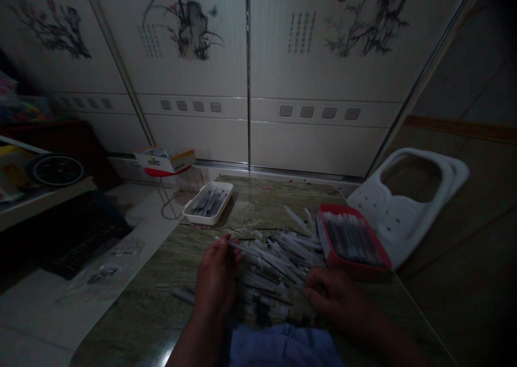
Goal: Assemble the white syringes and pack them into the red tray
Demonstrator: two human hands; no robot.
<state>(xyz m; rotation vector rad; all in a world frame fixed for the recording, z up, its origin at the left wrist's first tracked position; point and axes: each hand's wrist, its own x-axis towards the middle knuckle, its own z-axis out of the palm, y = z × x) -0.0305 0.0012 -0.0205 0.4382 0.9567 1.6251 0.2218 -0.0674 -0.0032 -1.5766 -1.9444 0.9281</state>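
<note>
My left hand (216, 273) is closed at the left side of the pile, thumb and fingers pinching a thin translucent pen barrel (238, 245). My right hand (331, 291) is curled shut at the pile's right edge, in front of the red box; what its fingers hold, if anything, I cannot make out. Between the hands lies a loose heap of clear pen barrels (286, 248) with dark thin rods among them. Small black parts (262, 310), perhaps caps, are gathered close to my body. The picture is dim and slightly blurred.
A red box (343, 270) packed with pens stands at the right of the table (149, 302). A white tray (207, 220) with more pens sits at the back left. Beyond are a white folding chair (420, 238), a stool with a carton (163, 162), and sliding doors.
</note>
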